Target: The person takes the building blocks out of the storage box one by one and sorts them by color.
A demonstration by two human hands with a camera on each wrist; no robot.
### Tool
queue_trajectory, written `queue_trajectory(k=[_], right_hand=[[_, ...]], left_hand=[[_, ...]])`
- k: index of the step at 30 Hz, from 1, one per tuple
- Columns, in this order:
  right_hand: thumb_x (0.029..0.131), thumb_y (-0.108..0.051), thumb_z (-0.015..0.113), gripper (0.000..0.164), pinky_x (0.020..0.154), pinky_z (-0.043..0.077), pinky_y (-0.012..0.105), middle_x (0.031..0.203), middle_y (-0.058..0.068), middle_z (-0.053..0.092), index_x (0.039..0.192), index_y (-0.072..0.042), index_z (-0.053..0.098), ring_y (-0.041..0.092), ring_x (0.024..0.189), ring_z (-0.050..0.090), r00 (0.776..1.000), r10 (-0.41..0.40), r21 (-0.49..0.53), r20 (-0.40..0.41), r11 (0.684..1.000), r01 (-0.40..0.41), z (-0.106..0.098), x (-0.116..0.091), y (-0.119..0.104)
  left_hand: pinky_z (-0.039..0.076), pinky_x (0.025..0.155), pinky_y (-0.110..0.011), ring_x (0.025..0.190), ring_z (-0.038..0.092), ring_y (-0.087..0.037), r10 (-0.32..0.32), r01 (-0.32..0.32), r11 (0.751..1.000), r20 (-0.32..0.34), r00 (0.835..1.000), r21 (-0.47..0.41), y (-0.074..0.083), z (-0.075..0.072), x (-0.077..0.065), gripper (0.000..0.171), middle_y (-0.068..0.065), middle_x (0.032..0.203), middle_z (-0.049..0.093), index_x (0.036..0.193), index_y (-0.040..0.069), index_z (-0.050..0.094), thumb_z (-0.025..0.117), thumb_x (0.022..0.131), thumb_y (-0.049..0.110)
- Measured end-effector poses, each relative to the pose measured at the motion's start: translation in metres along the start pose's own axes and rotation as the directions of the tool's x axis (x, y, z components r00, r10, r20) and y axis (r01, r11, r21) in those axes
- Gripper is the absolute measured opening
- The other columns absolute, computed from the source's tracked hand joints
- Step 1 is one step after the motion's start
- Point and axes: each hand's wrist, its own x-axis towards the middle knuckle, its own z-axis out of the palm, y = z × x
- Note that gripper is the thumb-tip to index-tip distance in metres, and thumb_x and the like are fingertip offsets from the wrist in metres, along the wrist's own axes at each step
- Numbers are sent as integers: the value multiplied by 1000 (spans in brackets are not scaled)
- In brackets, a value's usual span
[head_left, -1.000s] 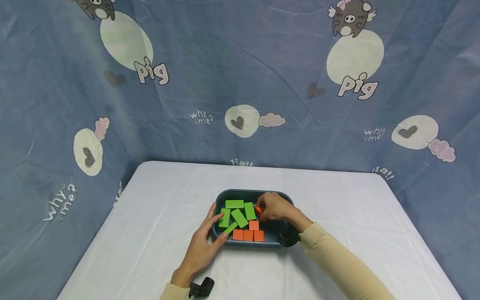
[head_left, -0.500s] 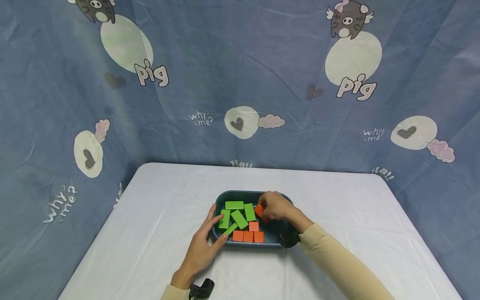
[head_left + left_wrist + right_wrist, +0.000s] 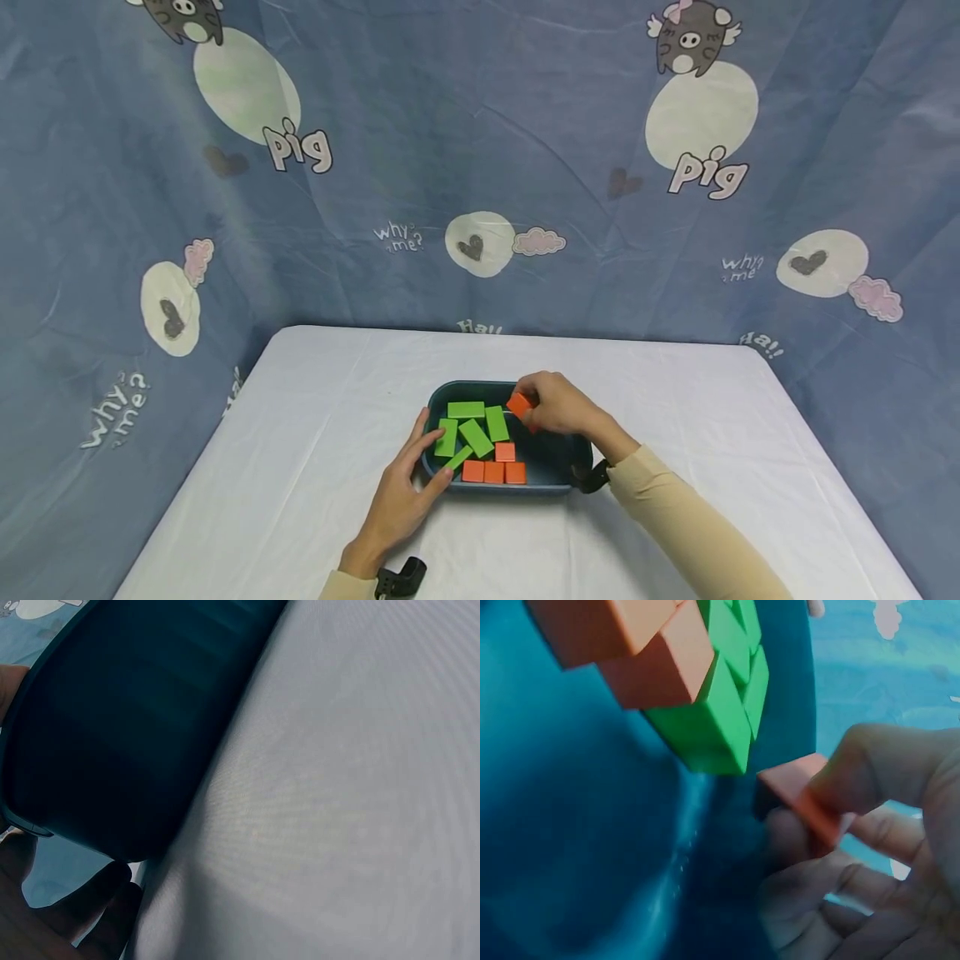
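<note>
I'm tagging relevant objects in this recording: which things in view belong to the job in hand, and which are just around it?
Job in hand:
orange block, pinched by the right hand
other orange blocks
green blocks
dark teal tray, with the left hand at its end

Just around:
white tablecloth
patterned blue backdrop
black wrist devices

Right sleeve (image 3: 693, 521): plain beige, long, reaches the wrist, some creases near the cuff. Left sleeve (image 3: 347, 586): same beige, only the cuff end in frame. Left hand (image 3: 396, 500) and right hand (image 3: 558, 404) bare. Left wrist unit (image 3: 402, 578): black, strapped on, chunky angled block, rounded corners. Right wrist unit (image 3: 592, 477): also black, curved outline, finer detail too small to tell.
</note>
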Motion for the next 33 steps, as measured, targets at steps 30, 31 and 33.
queue_trajectory(k=[30,31,33], right_hand=[[79,5,66,34,63,51,30,106,12,67,110,-7,75,23,71,65,982,52,291,-182,957,3,-80,-58,61],[79,5,66,34,64,52,31,107,13,68,111,-6,75,23,72,66,982,58,290,-181,957,-3,-82,-60,65],[80,5,66,35,66,54,32,110,14,67,112,-5,75,24,74,67,981,75,283,-180,959,-21,-85,-64,73]], left_hand=[[19,113,-10,153,21,-24,-34,34,999,3,999,13,5,1,-1,58,-4,169,20,148,7,53,74,96,23],[19,113,-10,153,21,-24,-35,35,999,3,999,12,5,1,-1,58,-3,169,20,148,7,53,73,96,23],[19,113,-10,153,20,-24,-37,37,999,6,999,10,5,2,-1,58,-2,169,20,148,7,53,73,96,23]])
